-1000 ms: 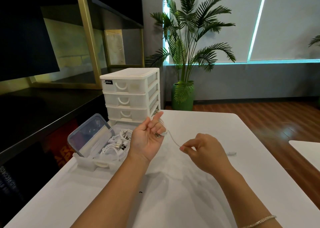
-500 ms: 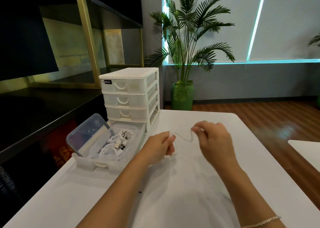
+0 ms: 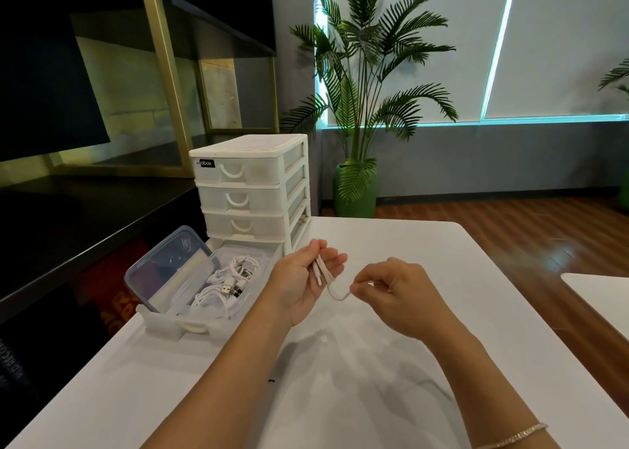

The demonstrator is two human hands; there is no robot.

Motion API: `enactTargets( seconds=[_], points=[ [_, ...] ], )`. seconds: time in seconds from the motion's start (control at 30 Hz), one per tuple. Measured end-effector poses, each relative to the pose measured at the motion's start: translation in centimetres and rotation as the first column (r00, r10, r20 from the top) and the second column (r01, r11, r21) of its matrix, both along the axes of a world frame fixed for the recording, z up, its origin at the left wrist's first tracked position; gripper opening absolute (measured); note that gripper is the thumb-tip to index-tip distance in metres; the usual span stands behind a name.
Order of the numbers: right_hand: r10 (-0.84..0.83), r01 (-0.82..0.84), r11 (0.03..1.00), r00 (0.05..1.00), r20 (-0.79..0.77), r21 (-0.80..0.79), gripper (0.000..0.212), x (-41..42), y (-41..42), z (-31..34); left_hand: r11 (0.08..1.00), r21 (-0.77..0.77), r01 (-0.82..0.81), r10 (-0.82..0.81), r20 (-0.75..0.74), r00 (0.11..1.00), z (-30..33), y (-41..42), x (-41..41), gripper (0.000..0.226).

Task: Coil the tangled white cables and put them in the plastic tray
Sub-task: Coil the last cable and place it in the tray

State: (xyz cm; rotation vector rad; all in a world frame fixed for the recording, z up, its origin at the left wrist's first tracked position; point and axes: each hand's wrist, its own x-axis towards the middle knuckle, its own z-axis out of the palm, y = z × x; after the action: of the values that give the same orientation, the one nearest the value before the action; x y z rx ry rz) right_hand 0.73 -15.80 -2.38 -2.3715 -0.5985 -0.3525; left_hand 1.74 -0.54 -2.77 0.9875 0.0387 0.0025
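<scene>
white cable (image 3: 335, 293), white table (image 3: 391, 244), green pot (image 3: 354, 193)

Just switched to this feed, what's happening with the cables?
A person is coiling a white cable above the white table. The left hand holds the gathered loops across its palm, and the right hand pinches the loose strand. Other white cables already lie in the plastic tray beside the drawer unit.
</scene>
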Motion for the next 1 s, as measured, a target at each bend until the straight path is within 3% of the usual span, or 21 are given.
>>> enactTargets(
  seconds=[0.07, 0.13, 0.17, 0.23, 0.33, 0.4, 0.53, 0.7, 0.8, 1.0],
  points=[
    [0.061, -0.060, 0.997, 0.998, -0.010, 0.049, 0.015, -0.3, 0.1, 0.3, 0.958, 0.288, -0.009, 0.004, 0.018, 1.000, -0.2, -0.6, -0.1, 0.029],
    [0.096, -0.095, 0.994, 0.995, -0.010, 0.057, 0.016, -0.5, 0.2, 0.4, 0.783, 0.621, -0.019, -0.022, 0.058, 0.998, -0.6, -1.1, -0.3, 0.030],
    [0.094, -0.094, 0.994, 0.996, -0.005, 0.061, 0.016, -0.5, 0.2, 0.3, 0.692, 0.722, -0.010, -0.072, 0.083, 0.994, -0.8, -1.3, -0.4, 0.030],
    [0.042, -0.043, 0.994, 0.999, 0.010, 0.101, 0.016, -0.2, 0.1, 0.1, 0.605, 0.796, 0.024, -0.172, 0.101, 0.980, -1.1, -1.7, -0.6, 0.031],
    [-0.049, 0.048, 0.987, 0.999, 0.004, 0.152, 0.018, 0.3, 0.0, -0.2, 0.562, 0.826, 0.040, -0.187, 0.080, 0.979, -0.8, -1.7, -0.8, 0.037],
    [-0.065, 0.065, 0.983, 0.998, -0.004, 0.172, 0.018, 0.5, 0.3, -0.4, 0.581, 0.810, 0.084, -0.203, 0.045, 0.978, -0.6, -1.3, -0.9, 0.042],
    [-0.093, 0.100, 0.964, 0.995, -0.039, 0.245, 0.011, 0.7, 0.6, -0.6, 0.774, 0.524, 0.354, -0.385, -0.053, 0.921, -0.6, -0.9, -1.1, 0.053],
    [-0.050, 0.095, 0.943, 0.988, -0.147, 0.319, 0.014, 0.8, 0.5, -0.6, 0.760, 0.332, 0.559, -0.575, -0.055, 0.816, -0.6, -1.1, -1.1, 0.035],
    [-0.075, 0.124, 0.937, 0.984, -0.159, 0.327, 0.016, 0.9, 0.5, -0.9, 0.734, 0.397, 0.551, -0.585, -0.041, 0.810, -0.6, -1.1, -1.3, 0.021],
    [-0.143, 0.208, 0.915, 0.969, -0.203, 0.347, 0.017, 1.0, 0.4, -0.9, 0.675, 0.660, 0.330, -0.407, -0.040, 0.913, -0.5, -3.1, -1.6, 0.030]
  ],
)
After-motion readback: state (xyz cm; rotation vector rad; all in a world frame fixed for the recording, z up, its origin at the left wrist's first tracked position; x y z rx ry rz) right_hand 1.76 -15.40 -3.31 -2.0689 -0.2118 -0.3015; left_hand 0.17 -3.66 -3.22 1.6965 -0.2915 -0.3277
